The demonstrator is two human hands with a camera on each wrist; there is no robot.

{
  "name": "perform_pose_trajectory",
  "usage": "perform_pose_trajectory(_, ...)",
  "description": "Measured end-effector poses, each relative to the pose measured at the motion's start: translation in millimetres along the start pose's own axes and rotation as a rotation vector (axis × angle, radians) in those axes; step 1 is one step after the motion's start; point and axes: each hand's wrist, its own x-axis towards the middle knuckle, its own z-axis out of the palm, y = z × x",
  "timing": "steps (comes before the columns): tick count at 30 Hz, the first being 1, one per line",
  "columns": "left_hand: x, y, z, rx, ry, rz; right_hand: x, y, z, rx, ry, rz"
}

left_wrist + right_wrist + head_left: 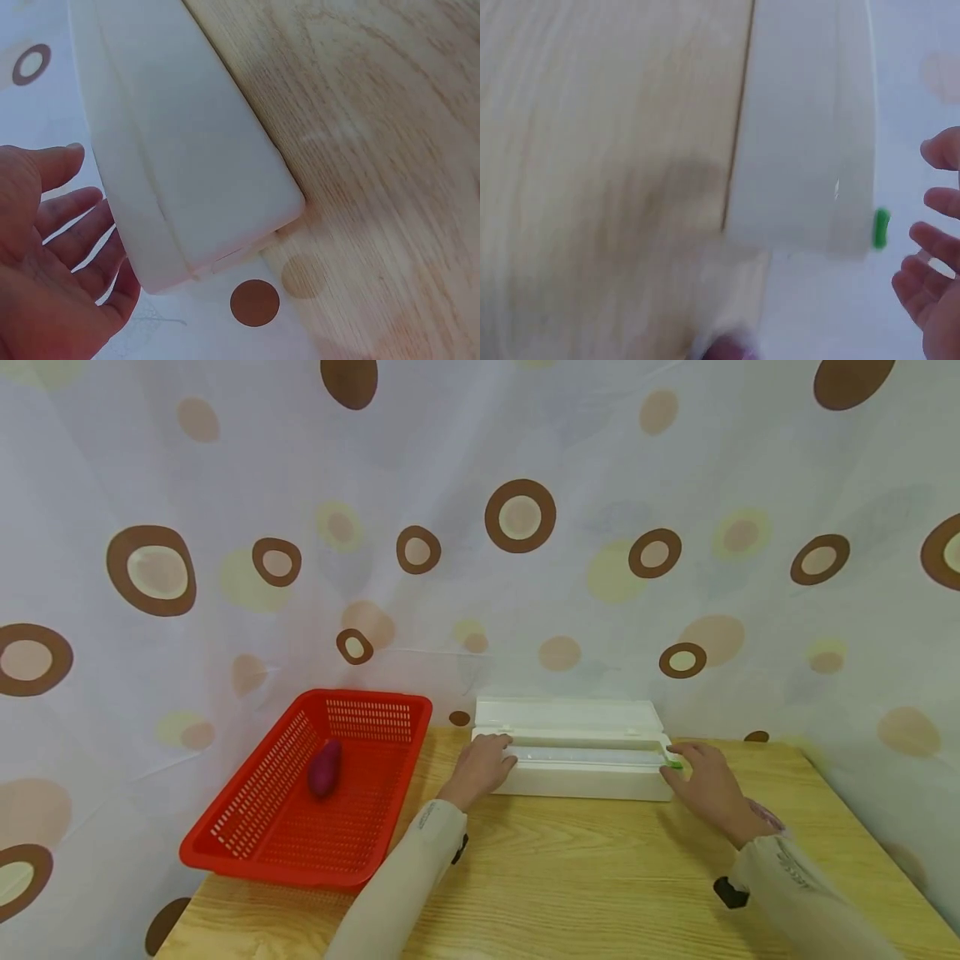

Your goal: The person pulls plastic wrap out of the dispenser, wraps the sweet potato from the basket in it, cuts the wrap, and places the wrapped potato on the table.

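Note:
A long white cling film dispenser lies on the table with its lid raised at the back. Inside it, a pale roll runs lengthwise, and a small green piece shows at the right end. My left hand is over the dispenser's left end; in the left wrist view its fingertips are right at the edge, thumb raised off it. At the right end is my right hand, fingers spread and bent loosely, with a gap to the dispenser in the right wrist view.
To the left stands a red plastic basket with a purple, elongated vegetable in it. A purple thing lies beside my right wrist, partly hidden. Behind the wooden table hangs a spotted curtain.

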Motion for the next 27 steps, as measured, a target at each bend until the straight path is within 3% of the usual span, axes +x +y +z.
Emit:
perform_pose_trajectory(6,5.6,2.6,0.7,0.086,-0.017,0.025,26.5,-32.3,16.5,-0.016,-0.102,-0.066)
perform_pose_trajectory(12,9.8,2.9,3.7,0.067,-0.021,0.053,42.1,-52.1,33.4,-0.042,-0.156,-0.132)
perform_pose_trajectory(18,14.0,2.3,5.1,0.022,-0.024,0.038,51.0,-58.9,43.5,-0.043,-0.188,-0.134)
perform_pose_trajectory(27,14.3,1.4,3.0,0.045,-0.037,0.024,56.8,-57.7,50.7,-0.02,-0.188,-0.121)
